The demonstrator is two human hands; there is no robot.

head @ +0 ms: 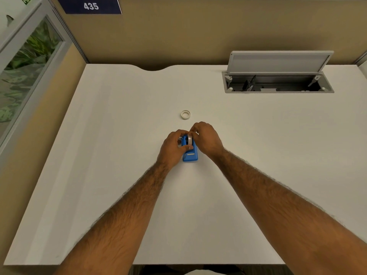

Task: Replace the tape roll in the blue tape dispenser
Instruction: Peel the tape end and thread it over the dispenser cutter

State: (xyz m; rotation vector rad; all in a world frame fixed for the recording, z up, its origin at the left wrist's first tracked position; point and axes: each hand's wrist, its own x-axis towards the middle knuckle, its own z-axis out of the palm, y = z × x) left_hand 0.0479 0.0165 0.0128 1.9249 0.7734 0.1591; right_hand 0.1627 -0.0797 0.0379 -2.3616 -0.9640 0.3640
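The blue tape dispenser (190,155) stands on the white desk (119,155) at the centre, its cutter end toward me. A tape roll (189,140) sits upright in its cradle. My left hand (173,147) grips the dispenser's left side, thumb across its top. My right hand (206,137) pinches the top of the tape roll from the right. A second, small white tape ring (185,114) lies flat on the desk just beyond my hands.
An open cable hatch (278,84) with a raised grey lid (278,61) is set into the desk at the back right. Tan partition walls (178,36) close the back and left sides. A glass panel (25,66) stands at far left.
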